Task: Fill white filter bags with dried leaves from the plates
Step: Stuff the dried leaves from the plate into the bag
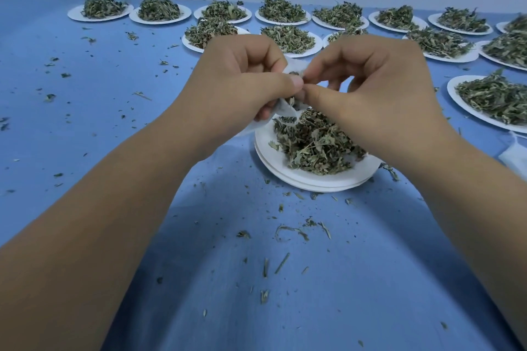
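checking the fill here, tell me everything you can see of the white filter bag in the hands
The thin white fabric-like filter bag is crumpled and mostly hidden, pinched at its mouth between the left hand and right hand. Dried green leaf bits show at the opening. Its lower end hangs by the rim of the near stacked white paper plates. Fill level unclear.
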